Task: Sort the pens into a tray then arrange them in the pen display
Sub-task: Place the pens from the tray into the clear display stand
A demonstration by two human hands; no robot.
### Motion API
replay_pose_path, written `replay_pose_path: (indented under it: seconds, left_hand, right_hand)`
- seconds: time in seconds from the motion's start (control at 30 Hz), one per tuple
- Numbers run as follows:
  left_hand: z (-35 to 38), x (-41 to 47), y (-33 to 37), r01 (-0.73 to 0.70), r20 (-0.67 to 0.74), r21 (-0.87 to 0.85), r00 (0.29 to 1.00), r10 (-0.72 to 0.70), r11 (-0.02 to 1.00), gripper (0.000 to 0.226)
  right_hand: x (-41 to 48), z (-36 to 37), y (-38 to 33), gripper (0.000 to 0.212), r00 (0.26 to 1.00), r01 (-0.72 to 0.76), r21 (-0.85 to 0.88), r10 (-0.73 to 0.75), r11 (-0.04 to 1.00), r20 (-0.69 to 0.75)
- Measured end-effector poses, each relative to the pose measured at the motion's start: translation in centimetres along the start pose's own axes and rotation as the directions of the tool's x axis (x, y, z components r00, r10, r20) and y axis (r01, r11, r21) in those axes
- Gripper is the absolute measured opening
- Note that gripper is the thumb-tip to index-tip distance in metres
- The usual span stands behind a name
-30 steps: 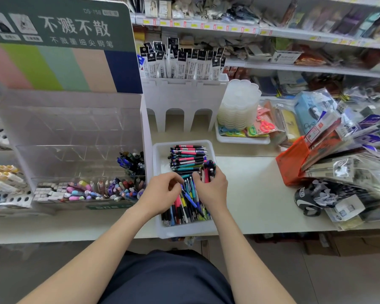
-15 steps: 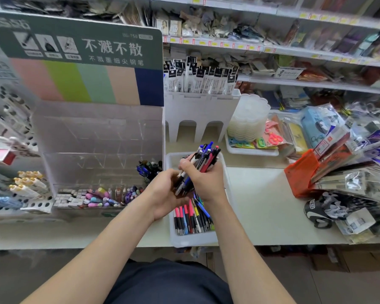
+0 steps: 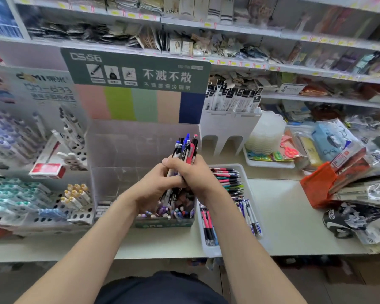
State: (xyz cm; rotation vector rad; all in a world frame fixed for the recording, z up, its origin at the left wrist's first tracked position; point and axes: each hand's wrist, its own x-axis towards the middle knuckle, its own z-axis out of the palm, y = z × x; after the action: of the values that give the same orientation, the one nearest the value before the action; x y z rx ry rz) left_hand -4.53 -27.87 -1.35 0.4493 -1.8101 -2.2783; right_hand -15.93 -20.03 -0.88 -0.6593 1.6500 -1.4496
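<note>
While both hands close around one bundle of pens (image 3: 185,150), the person holds it directly in front of the clear pen display (image 3: 130,150), above the display's low front compartment. The right hand (image 3: 192,172) wraps the middle of the bundle with curled fingers. The left hand (image 3: 156,189) grips it lower down, on the side away from the tray, and the two hands touch.

The bundle stands nearly upright. Its long axis runs from bottom to top, leaning slightly at the top toward the tray. The click-button ends, in blue, black and pink, point up and fan out a little above the right hand. The writing tips point down toward the front compartment; the hands hide most of the lower ends.

The white tray (image 3: 211,249) sits just beside the display, on the same counter (image 3: 290,216), and rows of sorted pens (image 3: 226,178) lie flat in it. The display's front compartment already holds small, colourful items, too blurred to identify.

Sorting appears largely done, and the step in hand seems to be moving a batch into the display. The next move probably calls for squaring the bundle, choosing a free slot, lowering it tips first, then loosening both grips gently so the pens stay together.
</note>
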Motion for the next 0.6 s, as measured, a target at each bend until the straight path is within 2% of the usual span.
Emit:
replay_pose_path:
  seconds: [0.13, 0.2, 0.27, 0.33, 0.37, 0.47, 0.6]
  left_hand:
    - [-2.0, -1.0, 1.2, 0.044, -0.045, 0.109, 0.998, -0.039, 0.993, 0.017]
    - [-3.1, -1.5, 1.6, 0.070, -0.054, 0.188, 0.997, -0.061, 0.980, 0.016]
    - [-4.1, -1.9, 1.8, 0.100, -0.054, 0.222, 0.995, -0.090, 0.970, 0.018]
    - [-5.2, -2.1, 1.8, 0.131, -0.076, 0.238, 0.990, -0.116, 0.962, 0.012]
    - [-5.6, -2.3, 1.8, 0.139, -0.088, 0.245, 0.989, -0.121, 0.960, 0.007]
    - [-6.6, -2.4, 1.7, 0.138, -0.098, 0.234, 0.988, -0.117, 0.962, 0.008]
    - [-7.0, -2.4, 2.0, 0.119, -0.055, 0.240, 0.993, -0.108, 0.964, 0.013]
  right_hand:
    - [0.3, 3.1, -0.4, 0.022, 0.998, -0.066, 0.155, 0.066, 0.986, 0.007]
    - [0.2, 4.4, 0.0, 0.012, 0.999, -0.046, 0.235, 0.043, 0.971, 0.019]
    - [0.2, 5.5, 0.3, 0.015, 0.999, 0.022, 0.299, -0.007, 0.954, -0.053]
    - [0.5, 6.0, 0.6, 0.029, 0.980, 0.134, 0.359, -0.070, 0.924, -0.184]
    - [0.6, 6.1, 0.6, 0.030, 0.961, 0.197, 0.372, -0.104, 0.907, -0.255]
    - [0.5, 6.0, 0.3, 0.022, 0.875, 0.354, 0.216, -0.240, 0.910, -0.421]
    - [0.3, 5.9, -0.2, 0.019, 0.809, 0.400, 0.049, -0.327, 0.915, -0.488]
